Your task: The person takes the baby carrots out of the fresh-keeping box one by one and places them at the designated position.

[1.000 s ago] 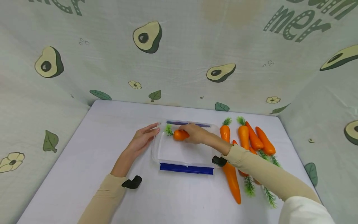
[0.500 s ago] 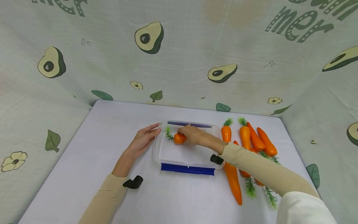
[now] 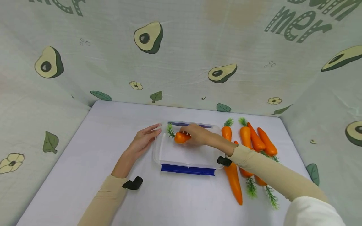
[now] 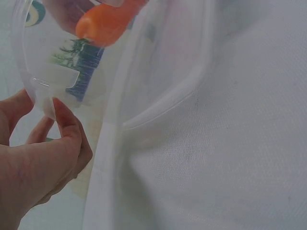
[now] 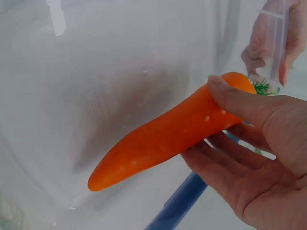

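A clear plastic food container [image 3: 172,155] with blue side latches [image 3: 188,169] lies in the middle of the table. My right hand [image 3: 198,135] holds an orange toy carrot [image 3: 181,138] over it. In the right wrist view that carrot [image 5: 163,129] is pinched between thumb and fingers near its thick end, its pointed tip free. Its green leafy top points left in the head view. At the container's left side is my left hand [image 3: 141,142]. The left wrist view shows this hand [image 4: 43,153] pinching the clear edge flap [image 4: 62,75] between thumb and fingers.
Several more toy carrots [image 3: 233,182] lie to the right of the container, some under the right forearm [image 3: 271,169]. A patterned cloth [image 3: 181,56] hangs behind the table [image 3: 121,116] and at both sides.
The right hand and its carrot have shifted only slightly over the container. The carrot's angle has turned a little. The left hand stays at the container's left edge.
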The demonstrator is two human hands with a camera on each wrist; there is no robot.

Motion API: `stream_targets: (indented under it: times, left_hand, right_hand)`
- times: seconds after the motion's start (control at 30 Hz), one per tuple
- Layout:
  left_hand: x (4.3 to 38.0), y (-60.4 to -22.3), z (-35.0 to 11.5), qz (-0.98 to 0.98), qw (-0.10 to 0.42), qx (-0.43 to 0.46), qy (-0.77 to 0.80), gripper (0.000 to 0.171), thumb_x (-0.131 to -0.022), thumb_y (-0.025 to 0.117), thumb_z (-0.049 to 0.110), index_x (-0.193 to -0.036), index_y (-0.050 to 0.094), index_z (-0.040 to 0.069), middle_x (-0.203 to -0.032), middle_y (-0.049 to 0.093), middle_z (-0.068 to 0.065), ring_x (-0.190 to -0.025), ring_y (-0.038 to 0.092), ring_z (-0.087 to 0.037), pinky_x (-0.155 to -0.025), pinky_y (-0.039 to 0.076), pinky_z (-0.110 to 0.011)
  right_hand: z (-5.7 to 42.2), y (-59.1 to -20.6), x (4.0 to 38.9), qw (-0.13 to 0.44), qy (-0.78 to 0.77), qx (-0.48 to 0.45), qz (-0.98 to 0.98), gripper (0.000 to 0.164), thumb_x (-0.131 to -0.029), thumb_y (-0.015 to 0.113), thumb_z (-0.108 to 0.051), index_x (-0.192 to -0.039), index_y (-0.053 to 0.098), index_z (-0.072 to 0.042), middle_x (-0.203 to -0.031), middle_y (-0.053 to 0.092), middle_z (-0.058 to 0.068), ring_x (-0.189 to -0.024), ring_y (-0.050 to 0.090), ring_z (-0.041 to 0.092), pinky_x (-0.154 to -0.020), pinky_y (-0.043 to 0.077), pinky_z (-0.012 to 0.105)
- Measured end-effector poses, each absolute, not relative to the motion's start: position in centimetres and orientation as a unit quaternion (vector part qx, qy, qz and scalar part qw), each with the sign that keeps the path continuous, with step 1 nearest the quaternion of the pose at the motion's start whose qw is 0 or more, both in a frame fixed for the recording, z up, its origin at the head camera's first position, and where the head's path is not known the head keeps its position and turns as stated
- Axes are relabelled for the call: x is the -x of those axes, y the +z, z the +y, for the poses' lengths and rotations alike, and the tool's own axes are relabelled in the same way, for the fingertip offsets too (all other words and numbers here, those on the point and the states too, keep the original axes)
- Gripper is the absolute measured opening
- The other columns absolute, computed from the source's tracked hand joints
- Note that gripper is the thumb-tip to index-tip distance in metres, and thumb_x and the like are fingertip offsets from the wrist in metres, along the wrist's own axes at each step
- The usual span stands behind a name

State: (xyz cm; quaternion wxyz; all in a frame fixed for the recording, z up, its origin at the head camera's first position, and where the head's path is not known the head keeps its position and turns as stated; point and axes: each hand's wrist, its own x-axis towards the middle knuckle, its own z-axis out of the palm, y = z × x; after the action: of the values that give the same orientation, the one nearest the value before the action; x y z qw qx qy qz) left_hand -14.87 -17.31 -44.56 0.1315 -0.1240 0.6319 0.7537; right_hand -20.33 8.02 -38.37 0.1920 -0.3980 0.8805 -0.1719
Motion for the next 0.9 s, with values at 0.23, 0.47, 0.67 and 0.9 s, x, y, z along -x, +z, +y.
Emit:
stream_targets:
  times: [0.23, 0.47, 0.67, 0.9]
  left_hand:
    - [14.8, -44.5, -17.3, 0.633, 0.134, 0.123, 0.753, 0.052, -0.103, 0.065, 0.017, -0.153, 0.051, 0.010, -0.140, 0.052, -0.009, -0.111, 0.054, -0.009, -0.109, 0.041, -0.030]
    - [14.9, -44.7, -17.4, 0.637, 0.131, 0.116, 0.751, 0.054, -0.103, 0.066, 0.018, -0.153, 0.050, 0.008, -0.133, 0.055, -0.005, -0.109, 0.055, -0.007, -0.109, 0.041, -0.030]
    - [14.8, -44.6, -17.4, 0.632, 0.131, 0.112, 0.756, 0.054, -0.103, 0.066, 0.016, -0.153, 0.049, 0.008, -0.130, 0.056, -0.003, -0.107, 0.054, -0.006, -0.104, 0.043, -0.026]
    - [14.8, -44.5, -17.5, 0.628, 0.136, 0.109, 0.759, 0.053, -0.103, 0.065, 0.017, -0.153, 0.049, 0.008, -0.129, 0.056, -0.002, -0.108, 0.054, -0.007, -0.104, 0.042, -0.025]
  right_hand:
    - [9.2, -37.6, 19.8, 0.171, -0.217, 0.402, 0.873, 0.045, -0.090, 0.081, -0.008, -0.129, 0.064, 0.006, -0.119, 0.069, 0.017, -0.105, 0.065, 0.028, -0.095, 0.056, 0.037]
    - [10.7, -37.2, 19.4, 0.128, -0.273, 0.402, 0.865, 0.048, -0.089, 0.082, -0.011, -0.129, 0.063, 0.007, -0.117, 0.070, 0.019, -0.103, 0.068, 0.030, -0.093, 0.058, 0.043]
    - [11.9, -36.8, 18.9, 0.102, -0.321, 0.379, 0.862, 0.051, -0.089, 0.083, -0.014, -0.132, 0.063, 0.005, -0.118, 0.071, 0.016, -0.104, 0.070, 0.029, -0.090, 0.059, 0.040]
    - [13.7, -36.6, 18.3, 0.066, -0.385, 0.339, 0.856, 0.050, -0.089, 0.083, -0.014, -0.132, 0.064, 0.002, -0.116, 0.072, 0.013, -0.103, 0.071, 0.026, -0.087, 0.060, 0.037]
